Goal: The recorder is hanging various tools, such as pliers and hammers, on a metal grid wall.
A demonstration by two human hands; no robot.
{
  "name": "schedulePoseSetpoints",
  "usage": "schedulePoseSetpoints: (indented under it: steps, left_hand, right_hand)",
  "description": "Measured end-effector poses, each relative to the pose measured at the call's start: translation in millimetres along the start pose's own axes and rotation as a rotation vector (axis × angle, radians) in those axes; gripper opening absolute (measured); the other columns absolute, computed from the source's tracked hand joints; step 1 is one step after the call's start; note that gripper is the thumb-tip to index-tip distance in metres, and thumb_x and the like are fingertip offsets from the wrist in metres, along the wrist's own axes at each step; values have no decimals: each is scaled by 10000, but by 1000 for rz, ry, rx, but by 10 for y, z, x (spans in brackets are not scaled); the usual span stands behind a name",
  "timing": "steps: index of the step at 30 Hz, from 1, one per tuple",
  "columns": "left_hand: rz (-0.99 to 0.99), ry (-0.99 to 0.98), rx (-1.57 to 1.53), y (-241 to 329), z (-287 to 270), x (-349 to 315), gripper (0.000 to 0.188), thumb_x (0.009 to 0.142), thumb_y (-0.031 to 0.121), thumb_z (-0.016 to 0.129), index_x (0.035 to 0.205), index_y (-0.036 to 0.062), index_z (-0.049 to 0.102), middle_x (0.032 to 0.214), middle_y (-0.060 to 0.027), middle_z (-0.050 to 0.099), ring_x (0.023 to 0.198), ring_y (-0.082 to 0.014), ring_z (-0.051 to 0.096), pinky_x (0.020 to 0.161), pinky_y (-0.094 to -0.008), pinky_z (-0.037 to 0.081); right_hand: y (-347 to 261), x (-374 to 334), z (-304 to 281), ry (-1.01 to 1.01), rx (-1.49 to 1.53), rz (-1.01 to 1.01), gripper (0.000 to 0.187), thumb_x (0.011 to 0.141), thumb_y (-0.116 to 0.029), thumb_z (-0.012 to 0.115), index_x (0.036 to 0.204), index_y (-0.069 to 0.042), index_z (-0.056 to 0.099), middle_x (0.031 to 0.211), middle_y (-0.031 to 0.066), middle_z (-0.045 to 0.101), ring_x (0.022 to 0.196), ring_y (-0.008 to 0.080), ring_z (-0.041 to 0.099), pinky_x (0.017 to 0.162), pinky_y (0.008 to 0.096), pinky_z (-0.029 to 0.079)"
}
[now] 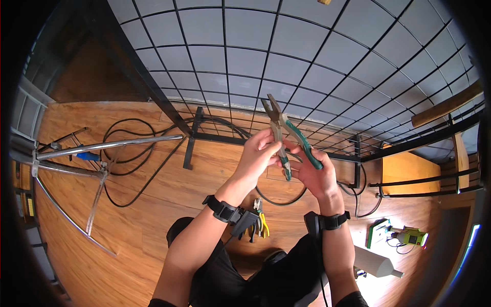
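Note:
A pair of combination pliers [279, 121] with green handles is held up in front of me, its jaws spread and pointing away toward the grid. My left hand [257, 157] grips it near the pivot and along the left handle, thumb laid on the metal. The other green handle rests against the palm of my right hand [318, 171], whose fingers curl around from below. On the floor beneath my hands lie pliers with yellow handles [264, 224], beside what look like dark-handled ones.
A black wire grid [225, 48] in a dark frame stands ahead. Black cable [140, 197] loops across the wooden floor. At left is a chrome-legged stand [117, 144]. At right are a wooden box [409, 169], a green device [413, 236] and a pale bottle [377, 263].

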State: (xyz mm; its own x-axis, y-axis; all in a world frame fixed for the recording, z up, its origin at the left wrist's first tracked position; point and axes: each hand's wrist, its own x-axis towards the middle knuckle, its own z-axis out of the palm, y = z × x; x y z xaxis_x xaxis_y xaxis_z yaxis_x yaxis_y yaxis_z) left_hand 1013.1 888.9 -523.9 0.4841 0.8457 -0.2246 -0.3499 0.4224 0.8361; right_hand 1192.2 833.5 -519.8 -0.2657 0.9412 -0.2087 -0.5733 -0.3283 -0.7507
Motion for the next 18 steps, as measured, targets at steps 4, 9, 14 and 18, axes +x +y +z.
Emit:
schedulePoseSetpoints:
  steps: [4,9,14,18]
  left_hand:
    - [47,55,-45,-12,11,-40,233,916,28,535,1148,14,529,998,-73,633,804,-117,605,650,-258,501]
    - [17,-33,53,0,14,-110,358,944,71,523,1295,51,460,1173,-92,600,1053,-194,622,919,-358,516]
    - [10,6,-34,48,34,-137,349,916,7,506,1264,24,490,1076,-82,627,930,-154,638,808,-298,536]
    - [-25,-30,-90,24,5,-137,395,902,7,515,1294,41,484,1103,-75,616,944,-146,632,830,-300,522]
  right_hand:
    - [-7,-13,32,-7,64,15,432,884,-400,450,1067,-20,544,1373,116,465,1066,322,582,872,413,432]
    - [7,-63,7,23,-42,-12,421,886,-383,449,1083,-28,559,1356,138,495,1050,299,590,863,383,434]
    - [6,-70,-1,12,-139,-24,475,889,-379,464,1185,-16,543,1329,139,521,1050,270,592,871,373,443]
    - [-20,-131,-12,17,-104,-10,426,925,-281,518,1241,4,540,1269,121,567,1063,227,586,894,339,442]
